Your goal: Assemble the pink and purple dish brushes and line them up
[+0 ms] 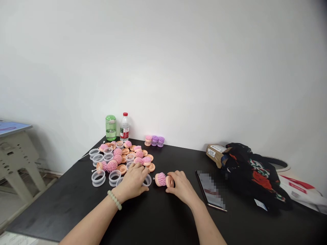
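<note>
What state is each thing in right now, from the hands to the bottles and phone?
Pink bristle brush: on its side, bristles toward the left, peach base fitted.
Right hand: cupping the brush's peach base.
Clear plastic ring: lying flat at the left hand's fingertips.
Left hand: palm down over the pile's edge.
Water bottle: upright, red cap on.
Green bottle: upright, lid closed.
Phone: lying flat, screen blurred.

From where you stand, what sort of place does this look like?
Probably a small, informal work room rather than a factory: loose pink bristled brush heads and clear plastic rings lie heaped on a plain black table, beside a water bottle and a cardboard parcel.
</note>
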Tool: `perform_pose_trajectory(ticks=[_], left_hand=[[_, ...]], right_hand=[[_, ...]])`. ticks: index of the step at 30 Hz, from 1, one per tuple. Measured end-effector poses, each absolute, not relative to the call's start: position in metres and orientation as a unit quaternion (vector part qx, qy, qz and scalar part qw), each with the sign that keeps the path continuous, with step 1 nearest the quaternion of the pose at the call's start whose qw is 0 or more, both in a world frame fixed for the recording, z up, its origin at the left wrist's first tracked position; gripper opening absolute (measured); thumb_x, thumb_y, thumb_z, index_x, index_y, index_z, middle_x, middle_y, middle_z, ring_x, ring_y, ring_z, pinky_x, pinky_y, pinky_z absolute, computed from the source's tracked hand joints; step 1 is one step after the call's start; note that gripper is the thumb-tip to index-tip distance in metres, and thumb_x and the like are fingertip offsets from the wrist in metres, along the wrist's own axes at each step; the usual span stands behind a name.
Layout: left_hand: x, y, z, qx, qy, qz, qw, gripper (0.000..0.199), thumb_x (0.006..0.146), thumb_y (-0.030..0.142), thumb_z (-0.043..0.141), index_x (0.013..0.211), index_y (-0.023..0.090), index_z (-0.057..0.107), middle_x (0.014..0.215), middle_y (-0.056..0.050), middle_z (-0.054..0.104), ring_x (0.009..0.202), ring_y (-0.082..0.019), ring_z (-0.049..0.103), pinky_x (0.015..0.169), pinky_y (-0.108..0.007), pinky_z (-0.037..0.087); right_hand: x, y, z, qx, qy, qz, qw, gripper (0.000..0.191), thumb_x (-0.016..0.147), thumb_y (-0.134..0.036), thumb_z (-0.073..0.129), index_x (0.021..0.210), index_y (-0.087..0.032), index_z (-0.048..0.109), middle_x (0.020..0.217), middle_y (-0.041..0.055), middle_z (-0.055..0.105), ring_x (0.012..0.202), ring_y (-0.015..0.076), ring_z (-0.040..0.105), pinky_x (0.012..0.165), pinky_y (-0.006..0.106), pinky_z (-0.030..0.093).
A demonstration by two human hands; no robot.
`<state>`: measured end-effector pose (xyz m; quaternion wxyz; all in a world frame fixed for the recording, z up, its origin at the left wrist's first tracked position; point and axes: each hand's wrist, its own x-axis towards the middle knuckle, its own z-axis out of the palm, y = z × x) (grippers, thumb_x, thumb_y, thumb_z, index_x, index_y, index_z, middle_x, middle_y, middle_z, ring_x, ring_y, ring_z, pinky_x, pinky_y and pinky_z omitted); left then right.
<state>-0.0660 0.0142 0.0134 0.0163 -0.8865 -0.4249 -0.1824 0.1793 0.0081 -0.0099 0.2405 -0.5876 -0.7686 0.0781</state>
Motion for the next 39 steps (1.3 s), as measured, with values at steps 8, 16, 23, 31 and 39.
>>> perform_pose_trajectory(ticks=[8,16,23,31,39], left_hand=[[-0.065,0.013,0.017,-0.876,-0.453,-0.162,0.044,0.035,0.071,0.021,0.078,0.101,0.018,0.061,0.097,-0.009,0.066,0.100,-0.033,0.056,0.092,-0.049,0.040],[-0.060,0.013,0.010,-0.879,-0.430,-0.202,0.041,0.069,0.061,0.032,0.088,0.120,0.023,0.054,0.121,-0.010,0.060,0.110,-0.034,0.052,0.092,-0.049,0.042],[-0.051,0.007,0.008,-0.894,-0.388,-0.218,0.056,0.065,0.061,0.028,0.089,0.116,0.022,0.055,0.128,-0.012,0.058,0.117,-0.036,0.050,0.100,-0.053,0.039],[-0.044,0.001,0.004,-0.922,-0.318,-0.190,0.112,0.064,0.065,0.042,0.086,0.116,0.018,0.057,0.112,-0.010,0.064,0.116,-0.035,0.053,0.102,-0.051,0.036],[-0.051,0.027,-0.011,-0.923,-0.306,-0.127,0.198,0.028,0.085,0.041,0.069,0.092,0.014,0.068,0.100,-0.009,0.069,0.099,-0.028,0.060,0.096,-0.048,0.039]], right_hand=[[0.175,0.014,-0.025,-0.597,-0.757,0.026,0.265,0.060,0.060,-0.009,0.080,0.116,-0.026,0.070,0.093,0.0097,0.060,0.090,0.0326,0.058,0.078,0.044,0.053],[0.158,0.023,-0.037,-0.559,-0.769,0.063,0.305,0.061,0.069,-0.017,0.077,0.128,-0.022,0.062,0.103,0.0090,0.061,0.097,0.0286,0.066,0.087,0.042,0.056],[0.132,0.025,-0.037,-0.427,-0.814,0.192,0.345,0.085,0.071,-0.003,0.068,0.146,-0.030,0.038,0.144,0.0079,0.053,0.132,0.0255,0.052,0.109,0.047,0.043],[0.167,0.078,-0.005,-0.509,-0.799,0.080,0.312,0.060,0.078,-0.020,0.069,0.136,-0.021,0.052,0.133,0.0117,0.061,0.126,0.0282,0.055,0.106,0.048,0.045],[0.163,0.193,0.000,-0.602,-0.760,0.018,0.244,0.063,0.087,-0.018,0.060,0.146,-0.013,0.038,0.156,0.0177,0.033,0.146,0.0324,0.027,0.119,0.048,0.024]])
